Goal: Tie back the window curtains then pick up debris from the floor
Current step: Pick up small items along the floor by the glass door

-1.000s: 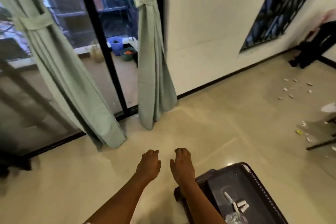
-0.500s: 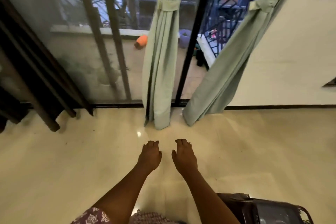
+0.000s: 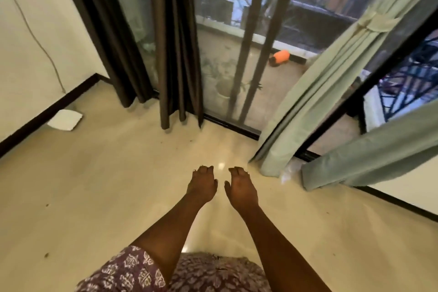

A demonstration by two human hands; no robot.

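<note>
both hands out front, low over the floor (image 3: 94, 197). left hand (image 3: 202, 185) empty, fingers loosely curled down, nothing held. right hand (image 3: 240, 187) just beside it, the same: loose, empty, not touching the other.

view swung left since a moment ago. gone from sight: the dark bin seen low right a second back, and the scattered scraps beyond it. come into sight: a corner of the room, with two dark brown curtains (image 3: 176, 42) hanging straight and loose, no tie seen on either. hands held the same paired pose through the whole turn.

over on the right, the pale green curtain (image 3: 331, 83) gathered and cinched by its tie-back (image 3: 376, 22), hem resting on the floor by the door track. a second green curtain (image 3: 379, 147) slanted across the lower right edge, its tie out of frame.

flat white piece (image 3: 65, 119) lay on the floor against the dark skirting, well apart from the hands; a few dark specks dotted the tiles nearer in. orange object (image 3: 279, 57) outside, beyond the glass.

judged from that: green pair done, brown pair possibly next to tie, or the white piece the first debris to lift. no picking begun yet.
</note>
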